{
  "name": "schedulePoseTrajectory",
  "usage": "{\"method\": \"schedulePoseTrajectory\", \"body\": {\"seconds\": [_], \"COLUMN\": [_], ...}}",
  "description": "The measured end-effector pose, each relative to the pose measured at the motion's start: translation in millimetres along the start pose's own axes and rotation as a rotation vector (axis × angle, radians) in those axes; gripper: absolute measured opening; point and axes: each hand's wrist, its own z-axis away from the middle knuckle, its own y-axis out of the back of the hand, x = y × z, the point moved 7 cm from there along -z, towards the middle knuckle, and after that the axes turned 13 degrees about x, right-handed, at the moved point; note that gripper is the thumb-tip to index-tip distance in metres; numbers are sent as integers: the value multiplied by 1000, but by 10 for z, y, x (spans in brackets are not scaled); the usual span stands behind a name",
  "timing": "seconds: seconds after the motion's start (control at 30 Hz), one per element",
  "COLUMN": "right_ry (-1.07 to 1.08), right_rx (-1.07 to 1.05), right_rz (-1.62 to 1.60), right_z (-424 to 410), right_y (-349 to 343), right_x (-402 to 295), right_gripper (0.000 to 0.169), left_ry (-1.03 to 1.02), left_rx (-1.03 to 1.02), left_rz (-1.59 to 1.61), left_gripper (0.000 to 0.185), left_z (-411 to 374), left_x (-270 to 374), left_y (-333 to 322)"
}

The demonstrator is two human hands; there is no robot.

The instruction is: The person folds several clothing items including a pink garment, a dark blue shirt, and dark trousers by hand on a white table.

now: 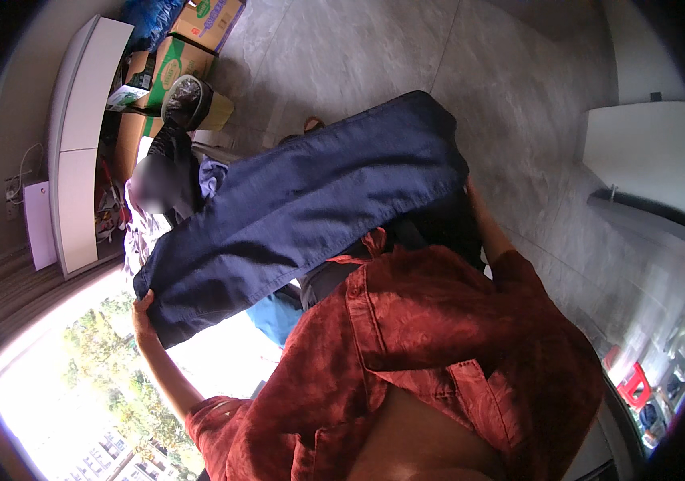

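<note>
A long piece of dark navy cloth (312, 180), with stitched edges like a folded garment, stretches slantwise in front of my body. Its exact kind cannot be told. At its lower left corner my left hand (144, 315) grips the cloth, with the thumb lying on top. My right hand (470, 187) is at the far right end, mostly hidden behind the fabric, and appears to hold that edge. Soft creases run along the cloth between the two hands. Below it, part of a light blue cloth (276, 315) shows.
Clothes (213, 174) lie in a heap beyond the cloth's left side, near a lined waste bin (216, 111). Cardboard boxes (183, 66) stand beside a white cabinet (78, 198). A bright window (102, 373) is at lower left, a white furniture panel (643, 144) at right. Grey tile floor (348, 54) lies ahead.
</note>
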Motion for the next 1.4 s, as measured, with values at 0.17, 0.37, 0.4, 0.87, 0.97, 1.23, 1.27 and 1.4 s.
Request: {"method": "schedulePoseTrajectory", "body": {"seconds": [0.17, 0.37, 0.4, 0.87, 0.97, 1.23, 1.27, 1.4], "right_ry": [126, 173, 228, 946, 1116, 1393, 1390, 1483], "right_rx": [-36, -90, -79, -92, -161, -938, -905, -740], "right_rz": [-304, -584, -606, -313, 148, 1794, 1681, 1313], "right_z": [818, 577, 635, 2079, 2315, 2614, 2575, 2399], "right_y": [-794, -1104, -1107, -709, -1363, -2421, -2449, -2668], "right_x": [-799, -1461, -1689, -3617, -3110, -480, -531, -951], "right_gripper": [55, 28, 28, 31, 22, 57, 50, 39], "left_ry": [-138, -34, -101, 111, 100, 287, 286, 293], "left_rx": [63, -162, -142, -428, -385, -432, -454, -451], "left_rz": [-76, 176, 179, 563, 456, 495, 515, 599], "left_gripper": [34, 39, 40, 31, 27, 26, 26, 25], "left_z": [312, 199, 385, 30, -276, -330, -377, -236], "left_x": [312, 391, 605, 484, 45, -569, -614, -709], "left_y": [-92, 161, -82, -1493, -1766, -1712, -1712, -1650]}}
